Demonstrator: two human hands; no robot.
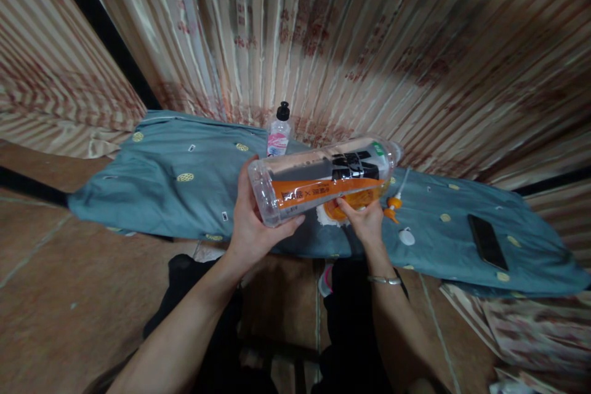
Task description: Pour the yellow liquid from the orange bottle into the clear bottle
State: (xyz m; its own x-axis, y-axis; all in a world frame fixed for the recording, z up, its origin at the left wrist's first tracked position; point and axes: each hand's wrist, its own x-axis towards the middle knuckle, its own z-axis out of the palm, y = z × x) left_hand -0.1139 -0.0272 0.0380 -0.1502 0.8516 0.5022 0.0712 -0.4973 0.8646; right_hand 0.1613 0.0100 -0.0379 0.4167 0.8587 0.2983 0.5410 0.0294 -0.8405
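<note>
My left hand [253, 228] is wrapped round the base of a big clear plastic bottle [318, 166] with an orange and black label. The bottle lies nearly level, its neck to the right and slightly raised. My right hand [367, 221] grips an orange see-through bottle [364, 198], mostly hidden behind the big one; whether the two touch I cannot tell. A whitish patch [330, 214] shows beside the orange bottle. Right of my right hand lie an orange pump head [393, 206] with a pale tube and a round white cap [407, 236].
A small clear bottle with a black top [279, 132] stands at the back of the blue-green cloth-covered bench [184, 197]. Toward the right end lies a black phone [487, 241]. Behind hangs a striped curtain [258, 31]; dark poles [106, 31] rise at the left.
</note>
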